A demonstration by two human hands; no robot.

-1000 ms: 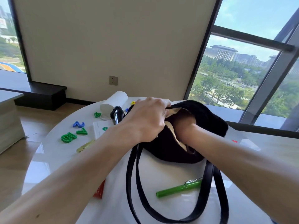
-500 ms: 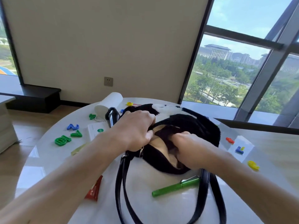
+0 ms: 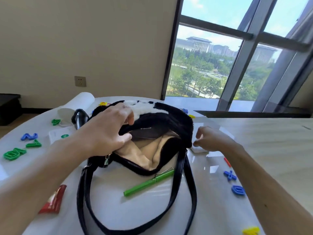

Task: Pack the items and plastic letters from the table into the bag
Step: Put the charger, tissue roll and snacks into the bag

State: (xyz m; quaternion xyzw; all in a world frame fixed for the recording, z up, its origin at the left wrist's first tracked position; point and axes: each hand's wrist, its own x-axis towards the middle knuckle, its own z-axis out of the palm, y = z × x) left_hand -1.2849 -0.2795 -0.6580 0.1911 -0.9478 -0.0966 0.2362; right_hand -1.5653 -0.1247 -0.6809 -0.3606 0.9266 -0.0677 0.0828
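Note:
A black furry bag (image 3: 171,121) with a white patch and beige lining lies unzipped in the middle of the white table (image 3: 152,209). My left hand (image 3: 108,131) grips the bag's left rim and holds its mouth apart. My right hand (image 3: 210,139) hovers just right of the bag, fingers curled and apart, holding nothing, above a small white card (image 3: 199,150). A green pen (image 3: 149,183) lies in front of the bag, inside the loop of the black straps (image 3: 84,192). Green plastic pieces (image 3: 14,153) and a blue one (image 3: 28,136) lie at left; blue ones (image 3: 238,189) at right.
A red sachet (image 3: 54,200) lies at the front left. A white roll (image 3: 77,104), a black shiny object (image 3: 79,117) and a white card (image 3: 57,135) sit behind my left arm. A yellow piece (image 3: 250,230) is at the front right. Windows stand beyond the table.
My right hand has come out of the bag and moved to its right side, empty. My left hand kept hold of the bag's rim. The view has shifted right.

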